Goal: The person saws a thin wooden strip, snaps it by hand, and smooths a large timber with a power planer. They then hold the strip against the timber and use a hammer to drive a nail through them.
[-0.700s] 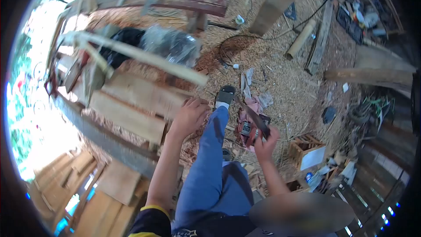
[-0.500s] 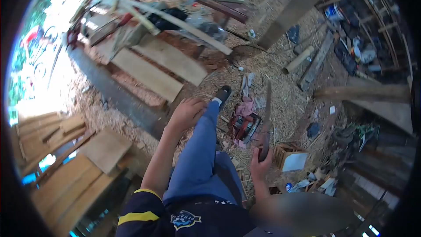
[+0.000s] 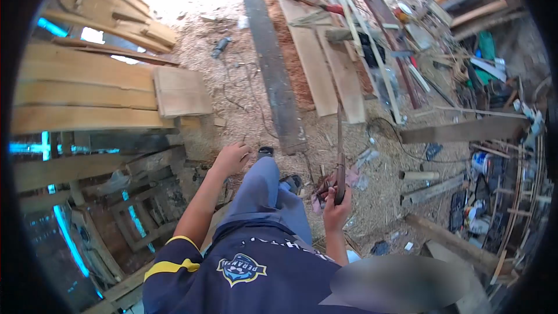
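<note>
My right hand [image 3: 337,206] is wrapped round the handle of a handsaw [image 3: 340,163], whose long thin blade points up and away from me. My left hand [image 3: 233,157] hangs above the shavings near my knee, fingers loosely spread and holding nothing. Beside the saw, partly hidden behind it, lies a pinkish cloth [image 3: 318,200] on the ground. A long dark plank [image 3: 270,70] stretches away ahead of my feet, with pale boards [image 3: 311,58] to the right of it.
Stacked light boards [image 3: 87,93] stand at the left, with a square panel [image 3: 181,91] at their end. A power tool [image 3: 221,46] with a cord lies on the shavings. At right are a wooden post [image 3: 465,130], a bamboo piece [image 3: 419,175] and scattered clutter.
The view has swung left, so the planks now lie straight ahead and the board stack shows more fully. The handsaw is still in my right hand. My left hand has moved off my leg.
</note>
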`<state>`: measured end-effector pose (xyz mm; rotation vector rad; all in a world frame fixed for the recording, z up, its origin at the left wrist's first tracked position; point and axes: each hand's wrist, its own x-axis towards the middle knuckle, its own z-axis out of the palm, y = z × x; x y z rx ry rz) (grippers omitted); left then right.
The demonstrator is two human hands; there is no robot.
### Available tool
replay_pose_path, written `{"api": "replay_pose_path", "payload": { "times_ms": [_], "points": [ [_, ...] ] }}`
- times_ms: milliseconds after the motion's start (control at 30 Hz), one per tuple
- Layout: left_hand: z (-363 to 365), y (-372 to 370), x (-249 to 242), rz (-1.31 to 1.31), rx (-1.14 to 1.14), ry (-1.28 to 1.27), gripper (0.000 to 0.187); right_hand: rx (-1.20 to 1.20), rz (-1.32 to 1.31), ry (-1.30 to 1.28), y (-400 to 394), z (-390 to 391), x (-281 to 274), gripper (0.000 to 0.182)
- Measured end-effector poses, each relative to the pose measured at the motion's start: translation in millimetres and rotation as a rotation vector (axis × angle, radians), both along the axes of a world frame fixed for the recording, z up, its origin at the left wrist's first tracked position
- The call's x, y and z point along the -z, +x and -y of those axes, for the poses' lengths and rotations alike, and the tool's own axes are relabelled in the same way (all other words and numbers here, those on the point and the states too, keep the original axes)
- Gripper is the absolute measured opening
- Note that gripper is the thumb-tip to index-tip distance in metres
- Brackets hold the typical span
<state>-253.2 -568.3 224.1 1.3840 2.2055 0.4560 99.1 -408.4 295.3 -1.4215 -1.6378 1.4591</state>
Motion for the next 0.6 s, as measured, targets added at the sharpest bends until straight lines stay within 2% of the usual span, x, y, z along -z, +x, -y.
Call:
{"api": "replay_pose_path", "payload": {
  "times_ms": [33, 133, 233, 300, 433, 500, 533, 600],
  "points": [
    [20.8, -8.6, 0.3, -0.022, -0.032, -0.031, 0.017, -0.089, 0.051, 0.175, -12.8, -4.2, 14.8, 0.029],
    [74.5, -26.9, -1.6, -0.046, -0.158, -0.062, 0.019, -0.316, 0.081, 0.375, -58.3, -17.9, 12.3, 0.03],
    [118.0, -38.5, -15.5, -0.011, -0.369, -0.013, 0.021, -0.367, -0.006, 0.327, -111.5, -15.4, -6.6, 0.035],
    [148.2, -49.3, -4.0, 0.025, -0.486, 0.004, 0.022, -0.362, -0.037, 0.283, -145.5, -12.4, -9.6, 0.034],
    [220.6, -71.9, 71.5, 0.24, -0.763, -0.06, 0.027, -0.361, -0.06, 0.143, -224.0, -22.6, -16.2, 0.029],
    [283.8, -76.8, 155.3, 0.243, -0.823, -0.221, 0.032, -0.318, -0.08, 0.143, -269.3, -24.8, -27.0, 0.027],
    [314.8, -81.8, 189.8, 0.355, -0.793, -0.34, 0.037, -0.33, -0.079, 0.153, -290.1, -26.3, -31.8, 0.027],
    [355.7, -94.6, 208.7, 0.506, -0.683, -0.55, 0.044, -0.348, -0.066, 0.167, -325.4, -29.2, -41.9, 0.027]
  ]
}}
